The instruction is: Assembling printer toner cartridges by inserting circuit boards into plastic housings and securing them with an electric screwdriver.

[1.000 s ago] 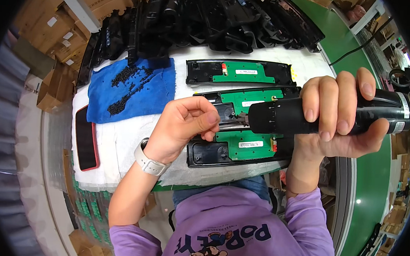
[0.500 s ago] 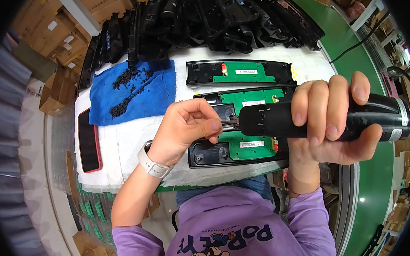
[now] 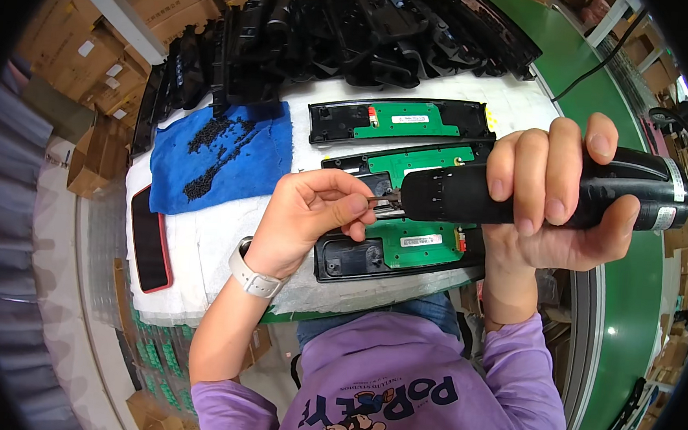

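My right hand [image 3: 558,189] is wrapped round a black electric screwdriver [image 3: 459,197], held level with its tip pointing left. At that tip, my left hand [image 3: 321,210] pinches a thin metal screwdriver bit [image 3: 381,199] between thumb and fingertips. Beneath the tool lie black plastic housings fitted with green circuit boards: a near one [image 3: 420,255], a middle one [image 3: 422,158] partly hidden by the tool, and a far one [image 3: 403,120]. To the left, a blue cloth [image 3: 269,143] carries a scatter of small black screws [image 3: 204,176].
Many black plastic housings [image 3: 355,34] are heaped along the table's back. A red-edged phone [image 3: 152,243] lies at the left table edge. Cardboard boxes [image 3: 94,42] stand behind on the left. A green surface [image 3: 629,311] runs down the right side, with a black cable [image 3: 605,69] above it.
Both hands stay almost in place, with the bit still pinched at the screwdriver's tip. The view has shifted very slightly.
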Action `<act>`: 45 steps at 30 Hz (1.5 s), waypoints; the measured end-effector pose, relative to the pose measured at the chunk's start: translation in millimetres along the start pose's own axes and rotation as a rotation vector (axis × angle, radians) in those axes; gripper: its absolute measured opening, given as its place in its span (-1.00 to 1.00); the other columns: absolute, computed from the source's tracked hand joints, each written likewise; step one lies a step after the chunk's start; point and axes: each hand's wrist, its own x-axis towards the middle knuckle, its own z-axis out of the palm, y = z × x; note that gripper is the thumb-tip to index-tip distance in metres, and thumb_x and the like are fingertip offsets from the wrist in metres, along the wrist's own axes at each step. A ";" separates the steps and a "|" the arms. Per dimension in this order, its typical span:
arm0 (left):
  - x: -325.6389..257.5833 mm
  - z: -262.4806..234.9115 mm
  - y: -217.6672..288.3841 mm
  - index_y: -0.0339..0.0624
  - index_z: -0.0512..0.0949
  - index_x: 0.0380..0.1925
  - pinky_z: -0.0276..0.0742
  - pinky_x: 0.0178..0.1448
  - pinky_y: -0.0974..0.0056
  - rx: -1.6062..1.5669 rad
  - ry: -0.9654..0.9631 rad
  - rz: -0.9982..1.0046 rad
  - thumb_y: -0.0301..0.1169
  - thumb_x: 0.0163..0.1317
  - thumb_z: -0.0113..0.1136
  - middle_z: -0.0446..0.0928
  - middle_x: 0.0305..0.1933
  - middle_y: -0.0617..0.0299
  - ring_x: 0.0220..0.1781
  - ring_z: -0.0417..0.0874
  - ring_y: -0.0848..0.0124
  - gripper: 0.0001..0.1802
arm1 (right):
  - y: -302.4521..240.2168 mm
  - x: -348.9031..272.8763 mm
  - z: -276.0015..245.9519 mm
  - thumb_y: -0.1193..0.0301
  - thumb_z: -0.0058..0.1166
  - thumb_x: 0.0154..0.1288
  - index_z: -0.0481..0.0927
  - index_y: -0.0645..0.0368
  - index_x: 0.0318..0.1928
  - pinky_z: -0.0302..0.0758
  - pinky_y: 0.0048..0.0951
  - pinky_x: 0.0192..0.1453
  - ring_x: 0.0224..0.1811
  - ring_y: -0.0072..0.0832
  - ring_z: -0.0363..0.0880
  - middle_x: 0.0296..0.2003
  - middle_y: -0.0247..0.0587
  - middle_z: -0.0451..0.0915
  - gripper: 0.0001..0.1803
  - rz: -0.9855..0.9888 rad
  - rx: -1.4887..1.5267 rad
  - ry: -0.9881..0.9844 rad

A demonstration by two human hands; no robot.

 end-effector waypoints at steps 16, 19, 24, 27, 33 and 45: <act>0.8 1.7 -1.9 -0.32 0.49 -0.37 0.43 -0.34 0.47 0.013 0.022 0.017 -0.42 0.17 0.17 0.53 -0.45 0.19 -0.49 0.49 0.52 -0.84 | 0.6 -3.3 -0.7 0.08 0.03 0.19 0.32 0.09 -0.12 0.39 -0.49 -0.44 -0.69 -0.66 0.36 -0.61 -0.50 0.40 -0.59 -0.014 -0.066 -0.051; 0.9 1.2 -0.7 -0.32 0.49 -0.37 0.43 -0.34 0.47 -0.034 0.018 -0.014 -0.41 0.18 0.15 0.54 -0.45 0.18 -0.49 0.49 0.52 -0.83 | 1.8 -4.5 2.9 0.07 0.02 0.20 0.32 0.08 -0.12 0.39 -0.52 -0.45 -0.70 -0.67 0.36 -0.61 -0.51 0.39 -0.59 -0.040 -0.089 -0.055; 1.1 1.2 3.5 -0.34 0.53 -0.34 0.47 -0.32 0.49 -0.022 0.014 -0.061 -0.41 0.24 0.10 0.56 -0.43 0.21 -0.46 0.54 0.53 -0.82 | 3.8 -7.7 7.2 0.07 0.05 0.19 0.31 0.07 -0.12 0.41 -0.52 -0.45 -0.70 -0.68 0.36 -0.62 -0.52 0.39 -0.58 -0.075 -0.150 -0.047; 0.3 2.5 2.8 -0.33 0.52 -0.34 0.45 -0.33 0.48 0.014 0.034 -0.057 -0.38 0.24 0.10 0.56 -0.44 0.19 -0.48 0.51 0.53 -0.81 | 4.4 -6.8 5.9 0.07 0.05 0.19 0.30 0.07 -0.12 0.41 -0.51 -0.44 -0.70 -0.68 0.36 -0.62 -0.52 0.38 -0.57 -0.062 -0.147 -0.114; -0.2 7.5 1.4 -0.31 0.49 -0.35 0.41 -0.35 0.49 0.061 0.058 -0.023 -0.37 0.24 0.11 0.53 -0.44 0.21 -0.50 0.47 0.54 -0.81 | 2.1 -3.5 -1.0 0.07 0.00 0.21 0.30 0.08 -0.10 0.39 -0.49 -0.40 -0.67 -0.66 0.35 -0.59 -0.49 0.37 -0.58 -0.041 -0.106 -0.091; -3.1 5.3 5.9 -0.36 0.49 -0.39 0.42 -0.34 0.52 0.284 -0.026 0.059 -0.55 0.16 0.13 0.50 -0.47 0.28 -0.47 0.47 0.60 -0.93 | -4.4 -1.6 -7.0 0.12 -0.11 0.27 0.30 0.18 -0.04 0.35 -0.39 -0.30 -0.63 -0.59 0.31 -0.56 -0.41 0.34 -0.58 0.109 0.101 -0.013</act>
